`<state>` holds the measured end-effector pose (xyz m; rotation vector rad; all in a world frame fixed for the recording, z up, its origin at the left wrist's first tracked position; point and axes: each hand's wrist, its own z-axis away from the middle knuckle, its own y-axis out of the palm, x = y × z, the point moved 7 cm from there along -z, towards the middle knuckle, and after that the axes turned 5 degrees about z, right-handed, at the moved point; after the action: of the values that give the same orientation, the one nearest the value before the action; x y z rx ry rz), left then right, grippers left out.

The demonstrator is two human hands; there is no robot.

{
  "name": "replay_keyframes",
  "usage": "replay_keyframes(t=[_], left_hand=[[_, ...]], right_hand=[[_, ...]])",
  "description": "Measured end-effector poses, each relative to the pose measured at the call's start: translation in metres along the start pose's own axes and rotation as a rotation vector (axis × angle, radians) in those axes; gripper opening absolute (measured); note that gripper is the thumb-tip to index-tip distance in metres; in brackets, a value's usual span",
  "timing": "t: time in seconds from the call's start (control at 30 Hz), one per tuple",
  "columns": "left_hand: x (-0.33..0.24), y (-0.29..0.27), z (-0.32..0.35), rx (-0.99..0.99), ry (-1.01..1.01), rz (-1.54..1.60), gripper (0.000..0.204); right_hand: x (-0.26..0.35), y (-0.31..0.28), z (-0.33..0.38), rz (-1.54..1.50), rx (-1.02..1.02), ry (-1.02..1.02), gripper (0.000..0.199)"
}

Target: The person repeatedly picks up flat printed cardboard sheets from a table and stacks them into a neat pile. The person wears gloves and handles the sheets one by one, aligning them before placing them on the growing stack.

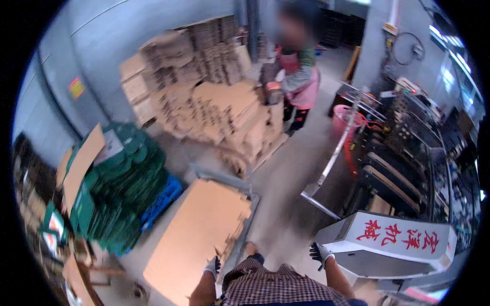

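My left hand [212, 266], in a white glove with dark fingers, is beside the right edge of a stack of flat tan cardboard sheets [191, 224]. Its fingers look loosely stretched out, and I see nothing held in them. The sheets lie on a flat cart [247, 224] with a grey frame, and their notched edges face right. Next to the pale machine cover [398, 239] with red markings is my right hand [320, 254], gloved the same way, its fingers apart and nothing in it.
A co-worker [296, 76] in a pink apron stands at the far side, hands on a dark bundle [271, 84] by the large cardboard piles [224, 102]. Green stacked sheets [112, 194] rest on a blue pallet [162, 199] at left. A metal bar [337, 153] and machinery [398, 168] line the right.
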<state>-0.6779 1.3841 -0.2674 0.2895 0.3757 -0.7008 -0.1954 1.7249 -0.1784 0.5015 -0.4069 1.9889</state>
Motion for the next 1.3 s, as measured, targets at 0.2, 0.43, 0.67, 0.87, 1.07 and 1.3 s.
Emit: replay_keyframes(t=[0.2, 0.43, 0.67, 0.87, 1.07, 1.3], left_hand=[[-0.071, 0.071, -0.061, 0.027, 0.006, 0.039, 0.053], [-0.134, 0.058, -0.086, 0.318, 0.053, 0.398, 0.056], [-0.296, 0.120, -0.045, -0.041, 0.505, 0.297, 0.049], [-0.452, 0.187, 0.035, -0.084, 0.782, 0.413, 0.039], [-0.592, 0.271, 0.049, -0.095, 0.873, 0.526, 0.042], [-0.706, 0.258, -0.028, -0.165, 0.532, 0.569, 0.092]], right_hand=[[0.002, -0.016, -0.042, 0.202, -0.161, 0.207, 0.054], [0.144, 0.081, -0.091, 0.425, 0.047, 0.022, 0.058], [0.289, 0.088, -0.155, 0.842, 0.006, -0.826, 0.038], [0.458, 0.162, -0.168, 0.119, 0.352, -0.327, 0.035], [0.681, 0.184, -0.185, -0.039, 0.374, -0.588, 0.039], [0.889, 0.263, -0.183, 0.268, 0.316, -0.728, 0.056]])
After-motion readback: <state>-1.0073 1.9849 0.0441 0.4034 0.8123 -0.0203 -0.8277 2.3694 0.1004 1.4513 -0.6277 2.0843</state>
